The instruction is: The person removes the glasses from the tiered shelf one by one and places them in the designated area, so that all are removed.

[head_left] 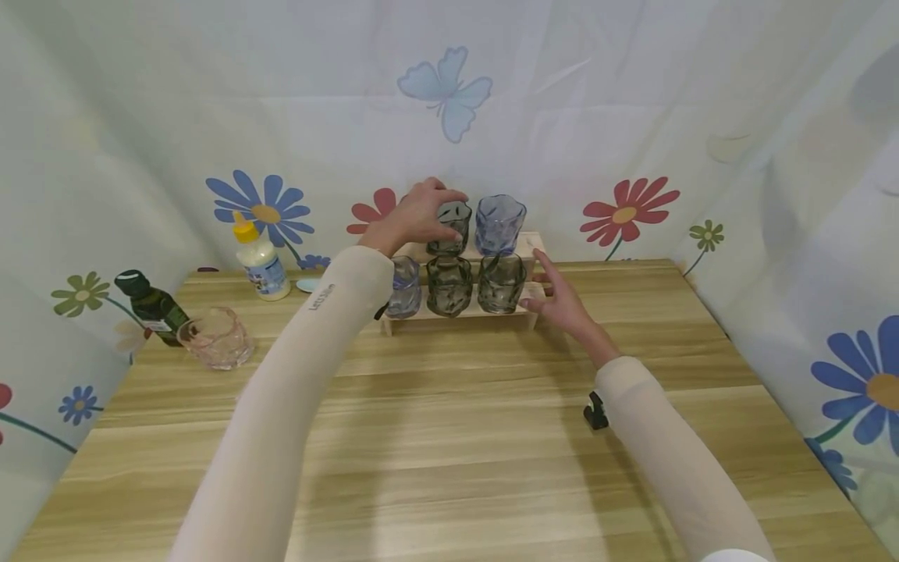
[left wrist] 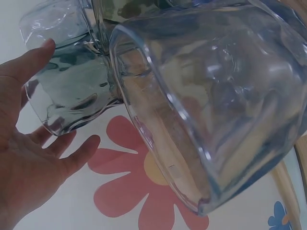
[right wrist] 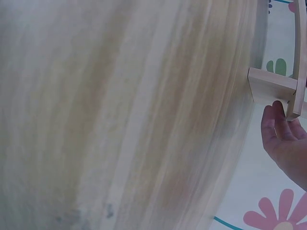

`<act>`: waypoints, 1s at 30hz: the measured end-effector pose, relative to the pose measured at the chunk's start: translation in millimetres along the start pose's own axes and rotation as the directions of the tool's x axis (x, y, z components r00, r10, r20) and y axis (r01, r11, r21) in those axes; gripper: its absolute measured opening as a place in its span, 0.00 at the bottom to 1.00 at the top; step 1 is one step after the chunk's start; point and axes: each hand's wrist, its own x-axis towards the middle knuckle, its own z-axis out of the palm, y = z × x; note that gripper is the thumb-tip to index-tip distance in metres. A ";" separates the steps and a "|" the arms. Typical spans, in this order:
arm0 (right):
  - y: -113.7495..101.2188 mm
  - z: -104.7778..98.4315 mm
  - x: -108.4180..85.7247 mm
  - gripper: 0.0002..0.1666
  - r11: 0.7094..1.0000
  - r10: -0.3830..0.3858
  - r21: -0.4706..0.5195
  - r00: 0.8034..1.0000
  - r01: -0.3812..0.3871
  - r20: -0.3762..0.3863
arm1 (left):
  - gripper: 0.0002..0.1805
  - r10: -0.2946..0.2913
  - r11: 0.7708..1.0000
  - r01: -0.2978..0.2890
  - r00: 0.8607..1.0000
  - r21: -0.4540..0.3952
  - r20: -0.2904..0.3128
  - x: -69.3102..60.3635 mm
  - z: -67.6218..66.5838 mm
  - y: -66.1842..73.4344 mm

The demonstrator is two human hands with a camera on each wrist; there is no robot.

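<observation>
A two-tier wooden stand [head_left: 463, 312] bears several wavy-sided glasses. My left hand [head_left: 421, 212] reaches over a grey glass [head_left: 453, 234] on the upper tier. Its thumb and fingers are spread around that glass [left wrist: 76, 91] in the left wrist view. A blue glass [head_left: 500, 222] stands to the right on the same tier. Below are another blue glass [head_left: 405, 289], partly behind my left arm, and two dark grey glasses, one in the middle [head_left: 449, 289] and one at right [head_left: 502, 285]. My right hand [head_left: 562, 304] is at the stand's right end, fingers extended beside its boards [right wrist: 273, 86].
On the table's left stand a yellow-capped bottle [head_left: 265, 269], a dark green bottle [head_left: 156, 308] and a pinkish clear glass [head_left: 218, 339]. A pale, spoon-like object [head_left: 307, 285] lies near the back edge. A flower-printed curtain [head_left: 548, 117] closes off the back and sides.
</observation>
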 end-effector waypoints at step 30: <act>-0.1 -0.8 0.4 0.56 1.000 0.012 -0.009 1.000 -0.012 0.003 | 0.38 0.002 1.000 -0.002 0.998 0.009 0.066 13.7 7.7 4.7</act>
